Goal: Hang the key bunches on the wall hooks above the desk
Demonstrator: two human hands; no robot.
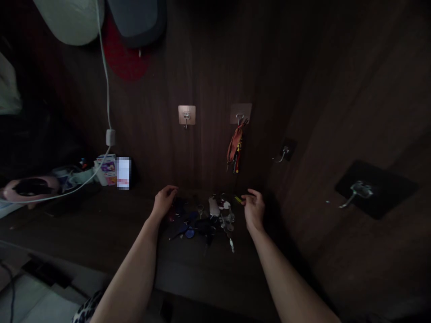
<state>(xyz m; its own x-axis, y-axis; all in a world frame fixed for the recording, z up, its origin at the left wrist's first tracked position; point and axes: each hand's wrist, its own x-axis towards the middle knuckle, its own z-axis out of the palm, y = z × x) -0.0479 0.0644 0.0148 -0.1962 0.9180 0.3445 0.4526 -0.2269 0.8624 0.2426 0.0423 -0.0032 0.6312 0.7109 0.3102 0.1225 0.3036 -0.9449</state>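
Note:
A loose pile of keys (227,217) lies on the dark wooden shelf, mixed with fobs and rings. Within it are a pale grey fob (213,206), a round blue tag (190,232) and some dark pieces hard to make out. My left hand (164,202) rests at the pile's left side, its fingers loosely bent and pointing to the back panel. On the other side is my right hand (253,208), fingers apart. A small yellow-green strip (238,199) lies by its fingertips; whether they touch is unclear.
On the back panel are a bare hook (186,115) and a hook with an orange strap bundle (235,146). More hooks (285,151) are on the right wall. At left stand a lit phone (123,173), small boxes (107,168) and a white cable (107,85). Caps (136,22) hang above.

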